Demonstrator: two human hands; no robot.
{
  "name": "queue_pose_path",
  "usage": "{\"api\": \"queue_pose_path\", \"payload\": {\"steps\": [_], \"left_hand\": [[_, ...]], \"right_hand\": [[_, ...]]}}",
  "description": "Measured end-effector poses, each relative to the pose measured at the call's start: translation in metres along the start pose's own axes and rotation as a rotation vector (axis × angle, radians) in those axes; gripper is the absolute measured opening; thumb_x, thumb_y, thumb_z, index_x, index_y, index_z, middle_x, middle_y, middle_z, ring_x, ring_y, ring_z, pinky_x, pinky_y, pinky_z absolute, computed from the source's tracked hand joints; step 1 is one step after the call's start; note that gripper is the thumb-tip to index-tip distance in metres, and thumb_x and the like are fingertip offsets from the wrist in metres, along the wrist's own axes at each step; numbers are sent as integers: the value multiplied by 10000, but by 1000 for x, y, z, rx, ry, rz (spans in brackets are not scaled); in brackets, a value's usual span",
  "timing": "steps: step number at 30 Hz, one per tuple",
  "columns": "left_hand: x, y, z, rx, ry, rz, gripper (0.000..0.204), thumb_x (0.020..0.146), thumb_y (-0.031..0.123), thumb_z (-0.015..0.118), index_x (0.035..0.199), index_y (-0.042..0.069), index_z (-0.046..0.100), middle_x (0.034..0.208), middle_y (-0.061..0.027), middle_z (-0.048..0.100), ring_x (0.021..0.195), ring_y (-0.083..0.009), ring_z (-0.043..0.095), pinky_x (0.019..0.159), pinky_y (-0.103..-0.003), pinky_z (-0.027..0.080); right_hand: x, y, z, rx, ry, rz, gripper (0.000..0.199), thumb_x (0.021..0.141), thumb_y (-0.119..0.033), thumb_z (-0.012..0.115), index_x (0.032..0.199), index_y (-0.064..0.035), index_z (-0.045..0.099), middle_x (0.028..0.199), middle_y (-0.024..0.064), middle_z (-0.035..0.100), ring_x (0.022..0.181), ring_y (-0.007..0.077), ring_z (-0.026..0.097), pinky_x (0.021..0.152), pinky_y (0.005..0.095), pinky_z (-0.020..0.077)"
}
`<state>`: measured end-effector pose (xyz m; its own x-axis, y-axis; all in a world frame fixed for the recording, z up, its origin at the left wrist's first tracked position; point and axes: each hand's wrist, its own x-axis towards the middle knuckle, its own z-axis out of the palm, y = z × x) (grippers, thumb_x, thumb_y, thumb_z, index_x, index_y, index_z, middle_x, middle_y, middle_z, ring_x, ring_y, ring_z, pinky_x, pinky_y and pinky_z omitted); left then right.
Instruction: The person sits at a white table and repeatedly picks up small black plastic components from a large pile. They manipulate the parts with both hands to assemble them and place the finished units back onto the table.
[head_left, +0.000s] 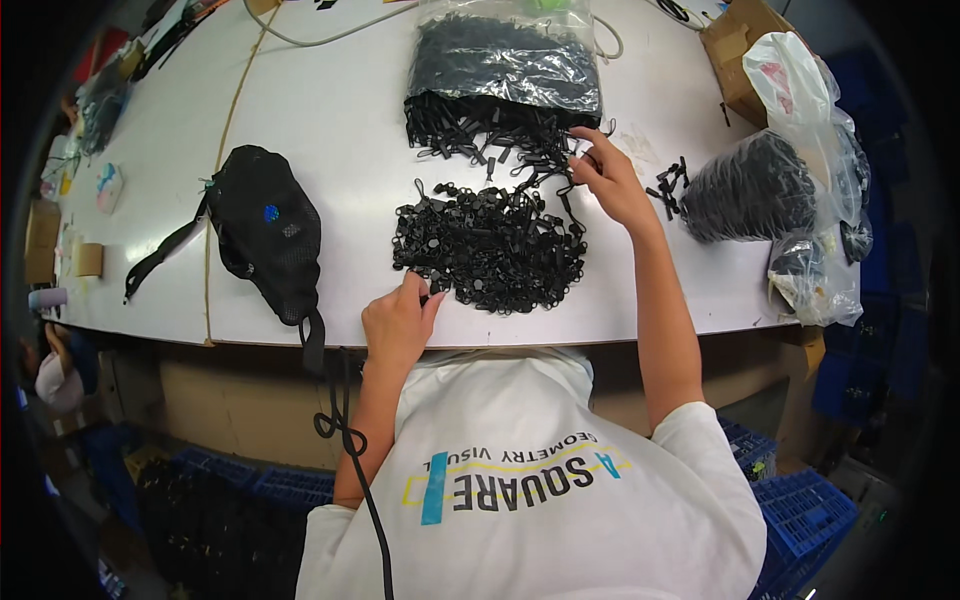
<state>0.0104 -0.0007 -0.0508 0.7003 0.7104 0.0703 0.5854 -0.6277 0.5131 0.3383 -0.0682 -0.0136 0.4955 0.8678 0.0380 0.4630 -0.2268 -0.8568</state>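
My left hand is at the near left edge of a heap of small black ringed parts, thumb and fingers pinched together. A small black piece shows at its fingertips; its exact kind is too small to tell. Farther right, my right hand reaches among black zipper pulls with cord loops, its index finger and thumb apart. These pulls spill from the mouth of a clear plastic bag full of them. A few looped pulls lie between bag and heap, close to my right thumb.
A black mesh pouch with a strap lies left on the white table. At right are loose black pieces, a wrapped black bundle and a cardboard box. Blue crates stand below. Another person is far left.
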Motion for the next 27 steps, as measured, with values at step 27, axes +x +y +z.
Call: {"api": "queue_pose_path", "payload": {"steps": [27], "left_hand": [[-12,-13,-21,-174,-92,-83,121,816,82,643,840,29,537,629,-100,604,554,-304,598,525,-399,450]], "right_hand": [[-130,-64,87,-44,-196,-242,44,853,-27,582,871,7,562,713,152,548,654,331,563,586,386,443]]}}
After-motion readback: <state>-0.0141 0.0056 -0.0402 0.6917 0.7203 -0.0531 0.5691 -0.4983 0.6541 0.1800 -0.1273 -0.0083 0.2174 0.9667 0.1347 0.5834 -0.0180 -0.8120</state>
